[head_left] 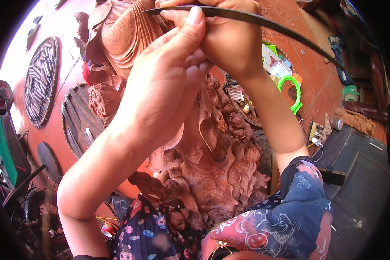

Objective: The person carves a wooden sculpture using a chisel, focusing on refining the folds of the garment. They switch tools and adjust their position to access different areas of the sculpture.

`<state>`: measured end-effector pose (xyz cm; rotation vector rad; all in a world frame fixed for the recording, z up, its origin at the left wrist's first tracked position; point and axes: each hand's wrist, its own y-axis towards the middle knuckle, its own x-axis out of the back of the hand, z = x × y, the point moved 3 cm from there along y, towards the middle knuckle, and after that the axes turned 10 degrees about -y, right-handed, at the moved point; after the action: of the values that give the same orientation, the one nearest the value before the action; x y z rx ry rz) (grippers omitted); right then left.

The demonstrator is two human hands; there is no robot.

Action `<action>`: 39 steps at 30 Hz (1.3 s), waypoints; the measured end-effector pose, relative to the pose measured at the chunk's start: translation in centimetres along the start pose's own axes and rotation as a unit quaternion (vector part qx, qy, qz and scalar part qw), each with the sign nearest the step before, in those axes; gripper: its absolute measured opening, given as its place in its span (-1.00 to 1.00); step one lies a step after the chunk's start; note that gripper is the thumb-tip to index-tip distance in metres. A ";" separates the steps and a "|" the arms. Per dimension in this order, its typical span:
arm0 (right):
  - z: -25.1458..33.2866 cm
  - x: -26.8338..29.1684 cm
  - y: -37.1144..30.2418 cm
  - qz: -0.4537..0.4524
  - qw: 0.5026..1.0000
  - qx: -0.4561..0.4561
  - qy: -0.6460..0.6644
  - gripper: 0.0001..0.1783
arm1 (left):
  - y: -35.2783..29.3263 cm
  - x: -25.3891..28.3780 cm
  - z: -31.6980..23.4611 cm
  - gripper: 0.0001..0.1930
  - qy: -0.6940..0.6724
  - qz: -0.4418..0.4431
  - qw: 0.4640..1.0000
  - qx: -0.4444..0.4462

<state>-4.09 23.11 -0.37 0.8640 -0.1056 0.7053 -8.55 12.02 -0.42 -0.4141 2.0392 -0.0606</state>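
My right hand [235, 40] grips a long, narrow dark metal file [268, 27], held crosswise at the top of the view. Its tapered tip points left and its long end runs out over my right forearm. My left hand [169, 71] is closed beside the right one, with its thumb pressed on the file near the tip; its other fingers are partly hidden. Beneath both hands a large reddish-brown wooden carving [203, 160] stands close in front of me, with draped folds [123, 37] at the top and leafy shapes lower down. My arms cover parts of it.
Left on the tiled floor [67, 52] sit a round tray [56, 80] of many slim metal tools and another basket [64, 125] with flat dark files. On the right are a bright green ring [298, 102], a basket of small items and a dark cabinet panel [355, 173]. Wheeled machinery [13, 160] stands far left.
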 end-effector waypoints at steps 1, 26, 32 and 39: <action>0.0 -0.1 -0.6 -0.002 1.000 -0.007 0.006 -0.90 | -0.3 0.3 0.2 -0.66 0.073 -0.035 0.997 0.012; 2.3 0.4 0.1 0.045 0.986 0.035 -0.157 -0.87 | -1.5 0.0 0.5 -0.63 -0.022 -0.025 0.999 0.038; 2.8 0.7 -0.1 0.071 0.989 -0.027 -0.125 -0.86 | -1.9 -0.4 0.8 -0.60 -0.039 -0.069 0.996 0.051; 5.1 2.3 -1.3 0.123 0.983 0.028 -0.136 -0.84 | -4.4 -0.7 1.5 -0.62 0.024 -0.054 0.992 0.113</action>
<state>-0.54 20.00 2.99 1.0095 -0.4459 0.8199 -5.77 8.29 0.36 -0.3824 2.0283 -0.3681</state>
